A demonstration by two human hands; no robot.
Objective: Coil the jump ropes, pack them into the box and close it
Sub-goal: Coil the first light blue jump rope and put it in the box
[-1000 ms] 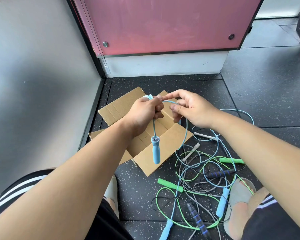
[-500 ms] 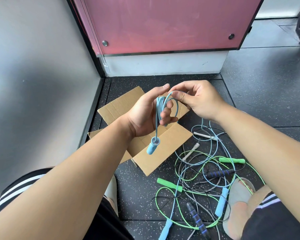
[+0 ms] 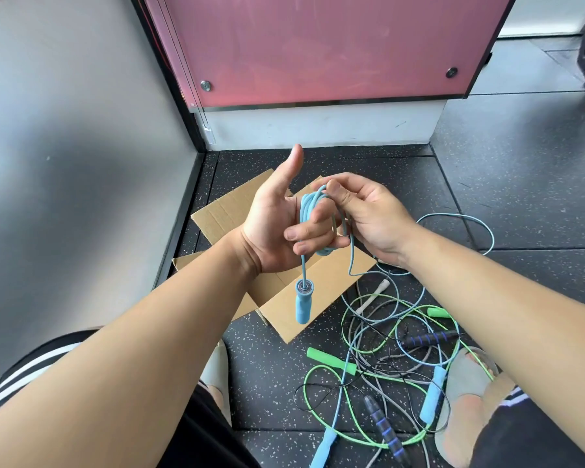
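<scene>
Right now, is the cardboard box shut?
No, the cardboard box has its flaps spread wide open.

We see a dark speckled floor (image 3: 507, 204) laid in large tiles. A plain grey wall (image 3: 65, 157) stands on the left. At the far side, a glossy pink panel (image 3: 318, 45) sits above a white base (image 3: 318, 126).

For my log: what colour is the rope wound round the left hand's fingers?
Light blue rope, shown in the head view.
</scene>
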